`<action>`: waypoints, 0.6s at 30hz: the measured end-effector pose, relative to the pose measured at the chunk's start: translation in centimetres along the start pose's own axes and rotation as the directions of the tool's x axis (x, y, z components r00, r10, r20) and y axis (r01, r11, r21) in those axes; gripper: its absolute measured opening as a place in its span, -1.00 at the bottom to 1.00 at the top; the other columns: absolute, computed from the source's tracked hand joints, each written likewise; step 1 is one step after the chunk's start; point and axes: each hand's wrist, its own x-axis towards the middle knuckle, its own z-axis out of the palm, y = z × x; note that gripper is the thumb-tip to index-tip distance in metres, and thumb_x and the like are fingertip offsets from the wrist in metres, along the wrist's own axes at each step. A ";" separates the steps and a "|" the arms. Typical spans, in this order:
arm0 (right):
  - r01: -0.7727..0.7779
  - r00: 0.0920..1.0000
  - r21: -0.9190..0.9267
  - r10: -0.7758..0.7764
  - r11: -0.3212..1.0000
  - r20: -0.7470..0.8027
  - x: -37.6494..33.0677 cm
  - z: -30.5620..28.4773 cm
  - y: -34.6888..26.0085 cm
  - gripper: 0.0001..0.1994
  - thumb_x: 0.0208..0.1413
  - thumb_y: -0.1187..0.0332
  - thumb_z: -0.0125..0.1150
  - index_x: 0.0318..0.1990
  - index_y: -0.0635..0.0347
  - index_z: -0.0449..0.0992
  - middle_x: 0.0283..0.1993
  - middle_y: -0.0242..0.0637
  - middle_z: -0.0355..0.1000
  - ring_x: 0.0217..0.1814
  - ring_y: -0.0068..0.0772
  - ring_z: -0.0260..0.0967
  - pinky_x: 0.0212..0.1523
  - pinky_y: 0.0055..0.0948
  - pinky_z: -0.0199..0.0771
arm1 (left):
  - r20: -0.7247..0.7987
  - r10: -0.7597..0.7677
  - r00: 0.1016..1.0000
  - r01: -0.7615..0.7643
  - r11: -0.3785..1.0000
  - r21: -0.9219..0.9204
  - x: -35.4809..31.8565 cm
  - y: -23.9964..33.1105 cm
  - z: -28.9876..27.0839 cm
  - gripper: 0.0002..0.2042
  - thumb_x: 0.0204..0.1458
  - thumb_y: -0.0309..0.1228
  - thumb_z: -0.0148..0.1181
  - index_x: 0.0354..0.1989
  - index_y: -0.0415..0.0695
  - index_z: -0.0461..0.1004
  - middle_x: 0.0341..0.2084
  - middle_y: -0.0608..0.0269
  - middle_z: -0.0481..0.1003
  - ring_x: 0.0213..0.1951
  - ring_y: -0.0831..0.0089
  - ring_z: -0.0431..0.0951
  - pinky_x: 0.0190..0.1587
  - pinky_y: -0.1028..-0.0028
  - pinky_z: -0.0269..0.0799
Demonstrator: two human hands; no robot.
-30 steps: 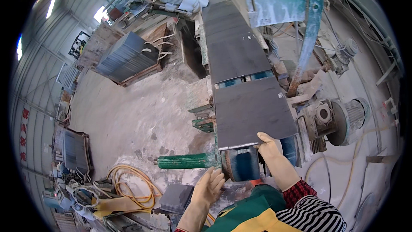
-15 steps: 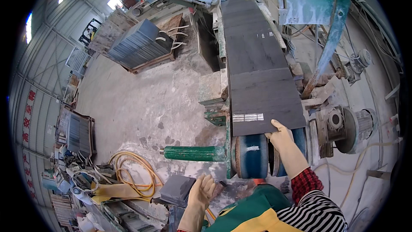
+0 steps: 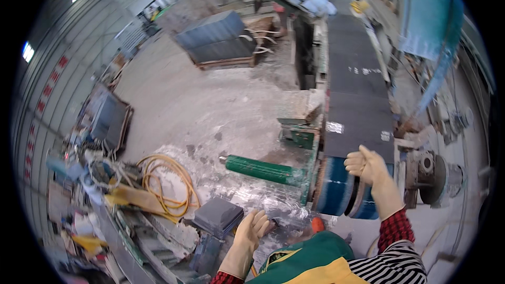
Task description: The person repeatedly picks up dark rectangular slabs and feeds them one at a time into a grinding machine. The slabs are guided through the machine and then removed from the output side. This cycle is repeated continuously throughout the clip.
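My right hand [image 3: 368, 167], in a cream glove, is at the front edge of a dark stone slab [image 3: 353, 146] lying on a conveyor. Its fingers are half bent above the blue roller [image 3: 334, 185] and do not appear closed on the slab; blur hides whether they touch it. My left hand [image 3: 252, 227], gloved alike, is raised low in front of me with loosely bent fingers and nothing in it. Just beyond it on the left is a short stack of dark square tiles [image 3: 220, 214].
More dark slabs [image 3: 352, 42] line the conveyor into the distance. A green roller [image 3: 263, 170] juts out left of it. A motor [image 3: 428, 168] stands at right. Coiled yellow hose [image 3: 173, 189] lies on the floor at left. Palletised slabs [image 3: 221, 37] stand farther back.
The view has swung, so the scene sits farther right. My right hand's fingers, earlier at the slab's edge with the thumb on top, now show more above the roller. My left hand stays beside the tiles.
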 end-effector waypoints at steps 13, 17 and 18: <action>-0.324 0.872 -0.173 0.364 0.930 0.327 0.0 21.1 27.6 -0.57 0.36 0.15 -0.04 0.09 0.40 0.41 -0.04 0.03 0.55 -0.16 -0.11 0.58 -0.14 -0.21 0.63 | -0.378 0.617 0.691 -0.704 0.694 -0.153 -8.4 4.4 -33.9 -0.56 0.18 -0.29 0.21 0.20 -0.16 0.32 -0.02 0.12 0.53 -0.11 0.30 0.59 -0.08 0.34 0.60; -0.252 0.902 -0.229 0.314 0.940 0.296 -1.7 23.4 31.4 -0.55 0.37 0.15 -0.06 0.18 0.39 0.35 0.09 0.05 0.49 0.02 -0.09 0.51 0.03 -0.21 0.55 | -0.634 0.683 0.362 -0.687 0.655 0.314 -12.1 1.8 -49.1 -0.58 0.20 -0.40 0.15 0.23 -0.22 0.34 -0.03 0.10 0.54 -0.08 0.40 0.58 0.00 0.45 0.53; -0.264 0.896 -0.250 0.333 0.932 0.293 -2.0 23.9 32.7 -0.54 0.37 0.15 -0.07 0.19 0.38 0.35 0.12 0.04 0.47 0.06 -0.09 0.49 0.06 -0.20 0.53 | -0.649 0.739 0.177 -0.668 0.575 0.472 -14.0 0.2 -52.6 -0.57 0.19 -0.45 0.13 0.24 -0.25 0.33 0.02 0.05 0.51 0.00 0.35 0.55 0.09 0.43 0.47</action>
